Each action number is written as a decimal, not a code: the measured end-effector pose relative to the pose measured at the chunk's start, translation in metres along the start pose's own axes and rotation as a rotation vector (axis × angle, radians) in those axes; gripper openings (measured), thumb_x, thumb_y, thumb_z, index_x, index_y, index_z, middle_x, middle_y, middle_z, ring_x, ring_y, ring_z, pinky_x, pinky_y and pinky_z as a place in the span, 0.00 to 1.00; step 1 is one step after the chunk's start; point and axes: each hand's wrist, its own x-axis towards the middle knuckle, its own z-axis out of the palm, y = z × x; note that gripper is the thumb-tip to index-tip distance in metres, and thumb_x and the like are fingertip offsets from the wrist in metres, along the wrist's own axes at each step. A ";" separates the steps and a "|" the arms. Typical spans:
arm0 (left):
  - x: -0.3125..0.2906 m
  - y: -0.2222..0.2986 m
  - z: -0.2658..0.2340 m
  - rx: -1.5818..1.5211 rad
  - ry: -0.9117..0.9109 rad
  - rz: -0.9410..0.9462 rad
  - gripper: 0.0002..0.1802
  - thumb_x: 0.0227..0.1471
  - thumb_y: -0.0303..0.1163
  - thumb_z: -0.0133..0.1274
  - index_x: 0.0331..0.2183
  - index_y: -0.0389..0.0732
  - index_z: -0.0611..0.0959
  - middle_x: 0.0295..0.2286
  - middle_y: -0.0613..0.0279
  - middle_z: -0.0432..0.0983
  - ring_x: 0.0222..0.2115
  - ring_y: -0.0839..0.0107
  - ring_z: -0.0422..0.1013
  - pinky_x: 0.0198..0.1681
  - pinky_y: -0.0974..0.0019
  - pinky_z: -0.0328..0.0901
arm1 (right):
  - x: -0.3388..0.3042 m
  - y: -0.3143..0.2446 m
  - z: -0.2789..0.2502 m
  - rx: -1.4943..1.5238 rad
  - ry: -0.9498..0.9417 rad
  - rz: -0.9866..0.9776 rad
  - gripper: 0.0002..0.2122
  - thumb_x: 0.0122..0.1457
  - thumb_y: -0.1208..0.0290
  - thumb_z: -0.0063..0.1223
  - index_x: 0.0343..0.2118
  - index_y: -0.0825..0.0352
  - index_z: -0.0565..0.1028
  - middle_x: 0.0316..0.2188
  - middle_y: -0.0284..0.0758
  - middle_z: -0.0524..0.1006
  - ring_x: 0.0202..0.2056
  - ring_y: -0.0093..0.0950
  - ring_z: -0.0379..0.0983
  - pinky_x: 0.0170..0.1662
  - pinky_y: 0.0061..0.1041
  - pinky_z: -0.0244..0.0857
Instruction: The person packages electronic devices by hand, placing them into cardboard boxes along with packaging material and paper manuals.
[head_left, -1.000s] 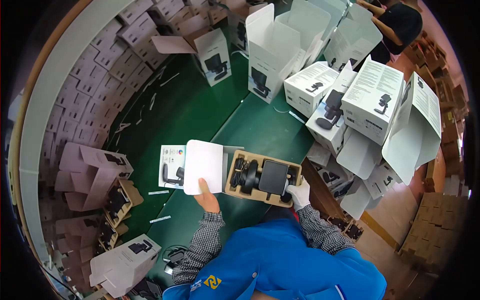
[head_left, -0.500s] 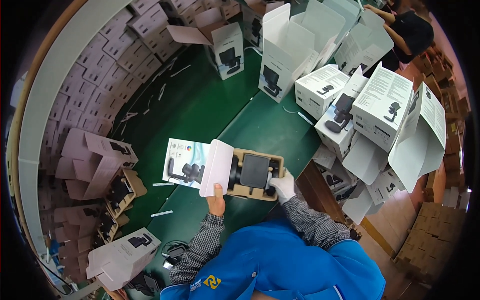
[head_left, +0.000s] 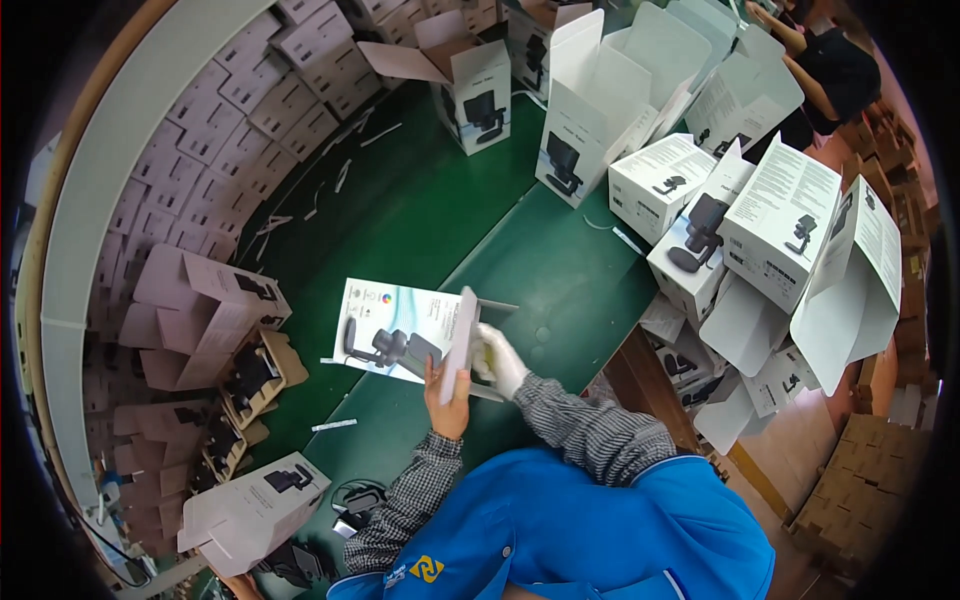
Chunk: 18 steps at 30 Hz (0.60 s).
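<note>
The brown tray had slipped from sight — seemingly inside the white box (head_left: 385, 318) now, at eleven o'clock from the blue shirt (head_left: 585, 530). The left hand (head_left: 447, 402) pinched its raised flap (head_left: 461, 340); the gloved right hand (head_left: 502, 364) met the three-o'clock end, grip untellable.

Your right hand (head_left: 502, 363) is gloved in white, and your sleeves (head_left: 600, 428) show a fine black-and-white check. Your shirt (head_left: 600, 535) is blue with a yellow emblem (head_left: 427, 569). The box (head_left: 418, 318) at your hands is white, printed in pale blue and black. Your worktable (head_left: 545, 275) is green, the trays (head_left: 287, 372) tan, the stacked cartons (head_left: 848, 480) brown.
</note>
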 end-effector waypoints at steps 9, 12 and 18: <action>-0.006 0.018 0.029 0.828 -0.162 0.514 0.38 0.37 0.36 0.56 0.52 0.41 0.63 0.55 0.42 0.48 0.57 0.47 0.44 0.57 0.40 0.36 | -0.099 -0.091 -0.058 -0.532 0.368 -0.380 0.09 0.56 0.66 0.41 0.36 0.64 0.62 0.20 0.35 0.70 0.13 0.20 0.60 0.14 0.15 0.53; -0.004 0.015 0.035 0.858 -0.159 0.500 0.41 0.35 0.39 0.58 0.52 0.42 0.62 0.55 0.42 0.45 0.58 0.45 0.41 0.55 0.35 0.35 | -0.107 -0.112 -0.032 -0.990 0.328 -0.369 0.09 0.56 0.67 0.42 0.34 0.66 0.63 0.19 0.37 0.70 0.17 0.26 0.65 0.20 0.20 0.60; -0.007 0.010 0.036 0.897 -0.158 0.522 0.44 0.32 0.42 0.60 0.53 0.43 0.62 0.55 0.41 0.45 0.57 0.41 0.40 0.53 0.32 0.34 | -0.087 -0.135 -0.022 -1.746 0.181 -0.273 0.10 0.56 0.65 0.42 0.32 0.69 0.67 0.21 0.39 0.72 0.22 0.36 0.69 0.29 0.29 0.65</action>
